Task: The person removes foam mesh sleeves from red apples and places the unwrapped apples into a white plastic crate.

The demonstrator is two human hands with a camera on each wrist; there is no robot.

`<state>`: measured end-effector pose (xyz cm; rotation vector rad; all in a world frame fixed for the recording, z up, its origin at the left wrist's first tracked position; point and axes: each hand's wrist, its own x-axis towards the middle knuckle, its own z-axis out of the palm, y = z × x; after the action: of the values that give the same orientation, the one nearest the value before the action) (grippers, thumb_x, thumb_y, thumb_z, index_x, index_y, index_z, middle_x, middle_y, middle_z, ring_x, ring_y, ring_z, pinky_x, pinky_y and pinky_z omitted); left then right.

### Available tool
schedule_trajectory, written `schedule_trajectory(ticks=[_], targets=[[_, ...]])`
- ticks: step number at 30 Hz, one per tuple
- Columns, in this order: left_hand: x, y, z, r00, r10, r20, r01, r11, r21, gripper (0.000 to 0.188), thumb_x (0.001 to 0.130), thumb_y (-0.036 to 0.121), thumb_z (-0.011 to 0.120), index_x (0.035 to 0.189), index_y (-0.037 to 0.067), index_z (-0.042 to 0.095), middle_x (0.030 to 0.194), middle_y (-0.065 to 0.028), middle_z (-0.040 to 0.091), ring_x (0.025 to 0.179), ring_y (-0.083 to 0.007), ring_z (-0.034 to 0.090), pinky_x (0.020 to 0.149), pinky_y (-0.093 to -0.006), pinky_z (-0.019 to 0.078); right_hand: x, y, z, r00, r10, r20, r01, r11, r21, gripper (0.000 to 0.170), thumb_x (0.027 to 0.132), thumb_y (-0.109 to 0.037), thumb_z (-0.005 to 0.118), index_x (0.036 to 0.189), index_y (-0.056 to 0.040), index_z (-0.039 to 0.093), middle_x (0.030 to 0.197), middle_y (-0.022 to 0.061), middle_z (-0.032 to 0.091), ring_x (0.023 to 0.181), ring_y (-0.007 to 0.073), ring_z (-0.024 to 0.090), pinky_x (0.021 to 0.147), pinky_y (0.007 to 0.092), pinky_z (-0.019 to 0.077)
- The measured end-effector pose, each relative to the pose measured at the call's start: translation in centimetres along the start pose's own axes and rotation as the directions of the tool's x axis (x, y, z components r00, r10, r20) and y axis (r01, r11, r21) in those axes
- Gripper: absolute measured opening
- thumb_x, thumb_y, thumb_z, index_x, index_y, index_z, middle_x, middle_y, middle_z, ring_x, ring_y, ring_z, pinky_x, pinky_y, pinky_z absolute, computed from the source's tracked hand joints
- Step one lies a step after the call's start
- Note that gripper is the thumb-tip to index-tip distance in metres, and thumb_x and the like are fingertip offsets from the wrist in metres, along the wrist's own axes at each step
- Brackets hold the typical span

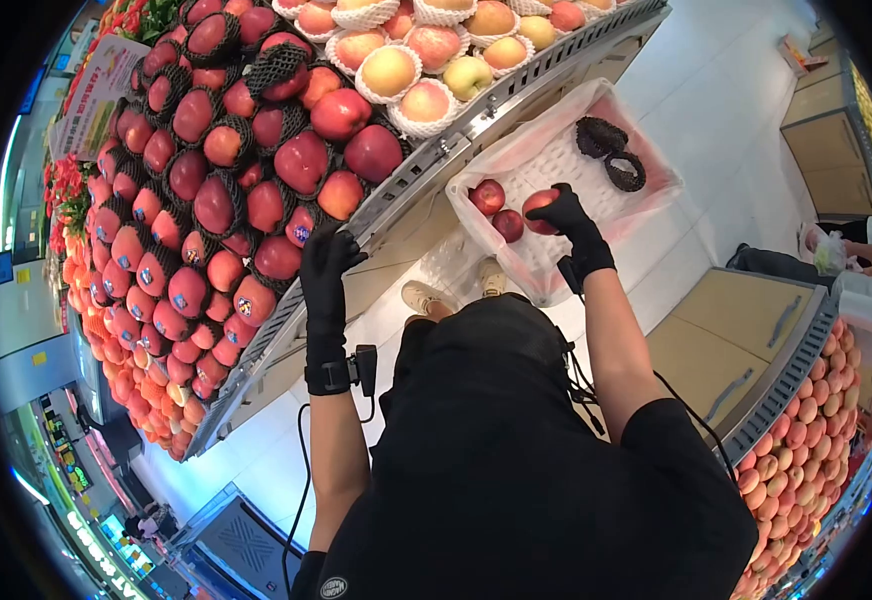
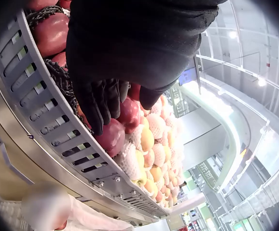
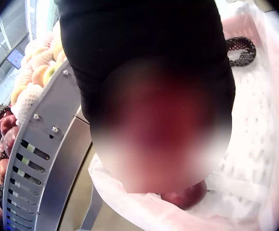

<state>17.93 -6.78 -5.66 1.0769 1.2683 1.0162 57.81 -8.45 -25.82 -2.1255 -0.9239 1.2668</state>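
The right hand [image 1: 570, 222] grips a red apple [image 1: 538, 211], fingers curled round it, inside the lined crate [image 1: 663, 190]; whether the fruit is lifted off the floor, I cannot tell. Just left of the grip sit two loose apples, a near one [image 1: 507, 225] and a farther one [image 1: 488, 197], so a steady hold and a straight lift or set-down would best spare them knocks. Ahead and right of the grip lie black foam nets [image 1: 624, 171], well placed to stay out of the way. Farther left, past the rack edge [image 3: 57, 108], the left hand [image 1: 328, 268] hangs relaxed near netted apples [image 1: 302, 162], seemingly holding nothing; keeping it light should avoid dislodging any.
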Motion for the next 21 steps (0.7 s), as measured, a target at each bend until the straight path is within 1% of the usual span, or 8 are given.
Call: schedule_trajectory(ticks=[2, 3, 6, 7, 10, 11, 14, 21], targets=[[-0.4, 0.1, -0.3, 0.999, -0.024, -0.028, 0.024, 1.0, 0.0, 0.035, 0.094, 0.018, 0.056, 0.123, 0.001, 0.049, 0.102, -0.0116, 0.059, 0.09, -0.0204, 0.062, 0.081, -0.0366, 0.055, -1.0, 1.3, 1.1, 0.991, 0.118, 0.056, -0.116, 0.993, -0.034, 0.105, 0.043, -0.03, 0.092, 0.13, -0.002, 0.041, 0.12, 0.0192, 0.054, 0.102, 0.0326, 0.061, 0.066, 0.0436, 0.0598], [-0.6, 0.1, -0.4, 0.999, -0.028, -0.031, 0.028, 1.0, 0.007, 0.035, 0.094, 0.018, 0.056, 0.123, 0.001, 0.049, 0.102, -0.0118, 0.059, 0.091, -0.0207, 0.062, 0.082, -0.0367, 0.0549, -1.3, 1.4, 1.3, 0.981, 0.169, 0.093, -0.164, 0.985, -0.062, 0.107, 0.043, -0.032, 0.092, 0.131, -0.0017, 0.04, 0.123, 0.0213, 0.05, 0.103, 0.0332, 0.06, 0.073, 0.0422, 0.0588], [-1.0, -0.1, -0.9, 0.998, -0.039, -0.046, 0.04, 0.999, 0.032, 0.036, 0.094, 0.019, 0.055, 0.124, 0.0, 0.048, 0.103, -0.0125, 0.059, 0.092, -0.0214, 0.062, 0.082, -0.0372, 0.0547, 0.0, 4.9, 4.1, 0.98, 0.192, -0.05, -0.197, 0.971, -0.137, 0.102, 0.044, -0.032, 0.092, 0.129, -0.0064, 0.042, 0.122, 0.0179, 0.052, 0.097, 0.0326, 0.063, 0.061, 0.0462, 0.0605], [-1.1, -0.3, -1.3, 0.998, -0.039, -0.053, 0.041, 0.998, 0.042, 0.036, 0.094, 0.019, 0.055, 0.124, 0.0, 0.048, 0.103, -0.0128, 0.059, 0.092, -0.0217, 0.062, 0.082, -0.0374, 0.0547, 0.3, 5.9, 4.5, 0.975, 0.215, -0.054, -0.22, 0.966, -0.132, 0.101, 0.045, -0.031, 0.093, 0.129, -0.0075, 0.042, 0.126, 0.0191, 0.048, 0.098, 0.0338, 0.062, 0.062, 0.0467, 0.0604], [-1.5, -0.3, -1.6, 0.996, -0.046, -0.081, 0.05, 0.997, 0.052, 0.038, 0.094, 0.019, 0.056, 0.125, 0.0, 0.047, 0.103, -0.0133, 0.059, 0.093, -0.0215, 0.061, 0.083, -0.0377, 0.0545, 0.2, 6.8, 4.9, 0.949, 0.315, -0.02, -0.315, 0.941, -0.123, 0.102, 0.043, -0.037, 0.092, 0.126, -0.0013, 0.043, 0.127, 0.0263, 0.042, 0.1, 0.0341, 0.06, 0.081, 0.0405, 0.056], [-1.6, -0.2, -1.6, 0.995, -0.049, -0.09, 0.054, 0.997, 0.051, 0.038, 0.094, 0.019, 0.056, 0.126, 0.0, 0.047, 0.103, -0.0133, 0.059, 0.093, -0.0213, 0.061, 0.083, -0.0377, 0.0544, 0.3, 7.2, 5.1, 0.941, 0.338, -0.017, -0.338, 0.934, -0.119, 0.101, 0.043, -0.036, 0.093, 0.124, -0.0012, 0.043, 0.127, 0.0261, 0.041, 0.099, 0.0339, 0.061, 0.081, 0.0402, 0.0562], [-1.9, 0.0, -2.2, 0.99, -0.068, -0.128, 0.069, 0.998, 0.005, 0.04, 0.091, 0.014, 0.058, 0.127, 0.0, 0.046, 0.102, -0.0125, 0.06, 0.091, -0.0196, 0.062, 0.082, -0.036, 0.0548, 0.3, 7.9, 5.9, 0.924, 0.382, 0.011, -0.38, 0.921, -0.08, 0.102, 0.042, -0.034, 0.093, 0.124, -0.0017, 0.042, 0.128, 0.0265, 0.041, 0.097, 0.0343, 0.061, 0.08, 0.04, 0.0564], [-2.8, 0.5, -2.8, 0.984, -0.081, -0.161, 0.086, 0.996, 0.022, 0.041, 0.091, 0.013, 0.057, 0.128, 0.0, 0.045, 0.104, -0.0125, 0.06, 0.093, -0.0199, 0.062, 0.084, -0.0369, 0.055, 0.9, 9.3, 8.5, 0.929, 0.37, -0.03, -0.37, 0.921, -0.123, 0.104, 0.039, -0.034, 0.095, 0.124, -0.0034, 0.043, 0.128, 0.026, 0.041, 0.098, 0.0331, 0.061, 0.082, 0.0399, 0.0559]])
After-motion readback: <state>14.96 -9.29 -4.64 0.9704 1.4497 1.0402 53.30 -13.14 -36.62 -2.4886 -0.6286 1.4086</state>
